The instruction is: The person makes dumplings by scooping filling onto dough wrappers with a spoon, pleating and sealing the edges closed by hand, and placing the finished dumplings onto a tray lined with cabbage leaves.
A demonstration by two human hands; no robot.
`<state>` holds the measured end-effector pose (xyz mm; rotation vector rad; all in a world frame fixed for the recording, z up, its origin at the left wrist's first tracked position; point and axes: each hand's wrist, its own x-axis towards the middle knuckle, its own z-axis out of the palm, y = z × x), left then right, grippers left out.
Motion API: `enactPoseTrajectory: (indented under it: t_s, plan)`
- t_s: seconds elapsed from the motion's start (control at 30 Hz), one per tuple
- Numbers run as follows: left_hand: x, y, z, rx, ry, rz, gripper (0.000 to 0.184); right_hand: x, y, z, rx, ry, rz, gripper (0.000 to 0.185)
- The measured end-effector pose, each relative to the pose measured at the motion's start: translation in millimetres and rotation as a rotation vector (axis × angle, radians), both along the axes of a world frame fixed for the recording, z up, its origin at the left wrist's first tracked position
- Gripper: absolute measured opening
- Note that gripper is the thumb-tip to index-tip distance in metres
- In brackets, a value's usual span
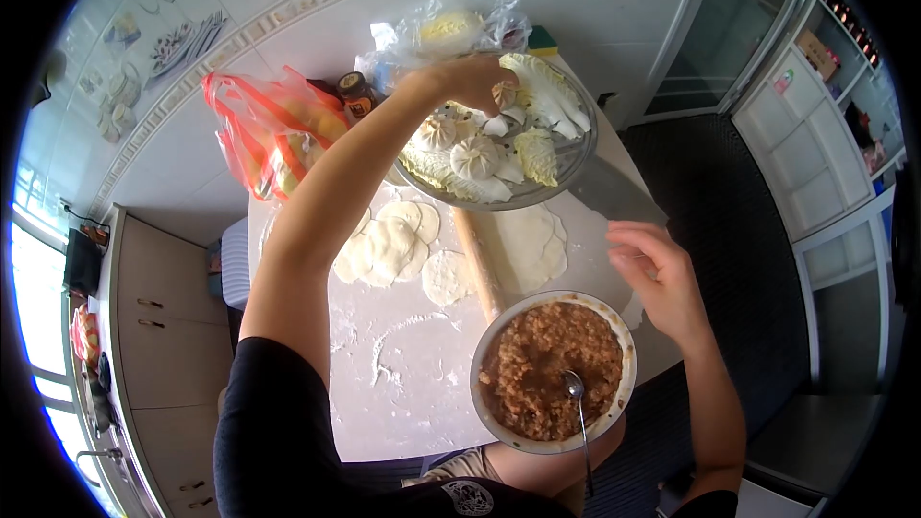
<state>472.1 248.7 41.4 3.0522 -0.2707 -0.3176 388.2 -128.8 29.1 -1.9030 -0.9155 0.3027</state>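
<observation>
My left hand (472,82) reaches over the far part of a round metal steamer tray (578,155). Its fingers are closed around a small pleated bun (504,94), partly hidden by the hand. Two more pleated buns, one of them a larger bun (474,157), rest on cabbage leaves (542,96) in the tray. My right hand (657,273) hovers at the table's right side, fingers apart and holding nothing. Below it stands a bowl of brown filling (552,364) with a metal spoon (576,393) in it.
Flattened dough wrappers (389,245) overlap on the floury table (403,412). Beside them a rolling pin (477,264) lies near more wrappers (528,249). Behind are a red-striped plastic bag (269,125), a brown jar (356,93), a clear bag (451,31) and a sponge (542,40).
</observation>
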Motion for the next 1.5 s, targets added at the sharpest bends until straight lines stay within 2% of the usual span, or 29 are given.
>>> enactPoseTrajectory:
  t_s: [0.2,0.4,0.6,0.7,0.8,0.9,1.0,1.2,1.4,1.5]
  plan:
    - [1,3,-9,-0.054,-0.080,-0.111,0.052,-1,0,0,0.003,0.003,0.004,0.024]
    - [4,17,-12,-0.206,-0.096,-0.132,0.048,-2,0,1,-0.018,0.004,0.010,0.024]
    - [-7,15,-6,-0.224,-0.115,-0.116,0.057,-1,0,0,-0.001,0.011,0.015,0.023]
    - [-12,7,-8,-0.090,-0.070,-0.167,0.063,-1,1,-2,0.001,0.010,0.016,0.022]
    - [-9,10,-14,-0.118,-0.105,-0.208,0.055,-2,2,-2,-0.007,0.016,0.014,0.023]
    - [-6,10,-14,-0.111,-0.079,-0.192,0.056,-2,3,-2,-0.010,0.021,0.013,0.023]
    - [0,17,-18,-0.123,-0.148,-0.249,0.041,-2,2,-3,-0.016,0.019,0.013,0.023]
    - [-7,22,-15,-0.249,-0.258,-0.291,0.026,-1,1,-5,-0.010,0.023,0.014,0.022]
    - [-8,22,-10,-0.265,-0.169,-0.269,0.031,-2,0,-5,-0.014,0.035,0.011,0.022]
    - [-13,17,-11,-0.194,-0.140,-0.240,0.042,-2,0,-7,-0.014,0.037,0.007,0.022]
